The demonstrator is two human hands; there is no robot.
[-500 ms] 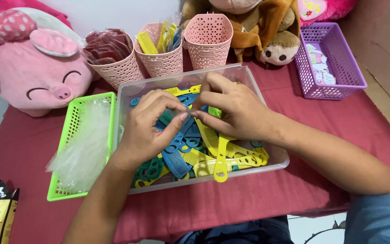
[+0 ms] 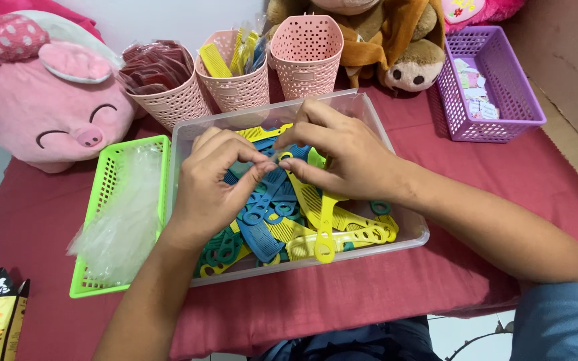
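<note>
We see 2 hands meeting over the clear bin [image 2: 396, 144]: left hand [image 2: 212, 184] and right hand [image 2: 342, 157] each pinch the yellow comb [image 2: 324, 220], its handle overhanging the near rim; green basket [image 2: 98, 200] crowds left.

The tub [image 2: 396, 220] sits mid-table on the cloth [image 2: 436, 281], combs [image 2: 282, 227] piled in it, both hands [image 2: 282, 167] over them. Left of the tub lies a tray [image 2: 95, 220] holding plastic bags [image 2: 122, 220]. Behind the tub stand three cups [image 2: 235, 83]. Behind-left lies a plush pig [image 2: 55, 100], behind-right a plush monkey [image 2: 396, 47], right a basket [image 2: 503, 113]
</note>
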